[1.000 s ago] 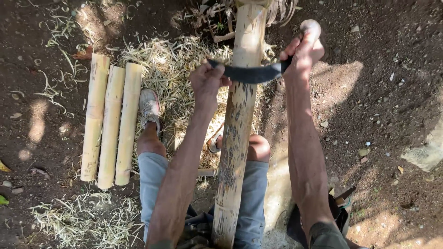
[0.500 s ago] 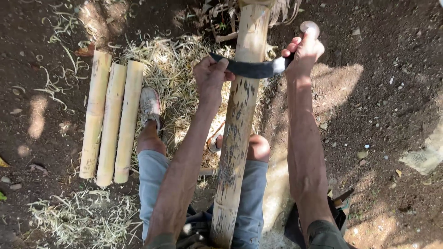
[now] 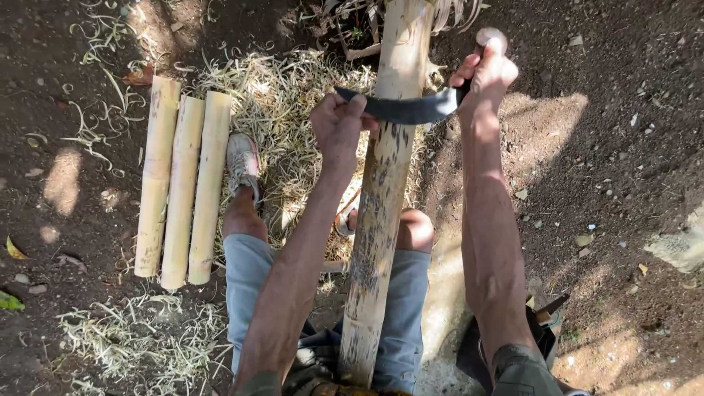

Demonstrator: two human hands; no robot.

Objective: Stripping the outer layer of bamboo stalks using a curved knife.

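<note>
A long bamboo pole (image 3: 381,191), mottled with dark spots, runs from my lap up and away between my legs. A dark curved blade (image 3: 407,108) lies across the pole near its far part. My left hand (image 3: 339,126) grips the blade's left end, just left of the pole. My right hand (image 3: 485,73) is closed on the blade's pale wooden handle (image 3: 490,37), to the right of the pole. Both arms are stretched forward.
Three peeled pale bamboo lengths (image 3: 183,180) lie side by side on the dirt at left. Heaps of straw-coloured shavings (image 3: 286,103) cover the ground ahead and at lower left. My shoe (image 3: 242,158) rests beside the lengths. Dark bare soil lies at right.
The blade and both hands have slid farther up the pole, away from me, over the last second.
</note>
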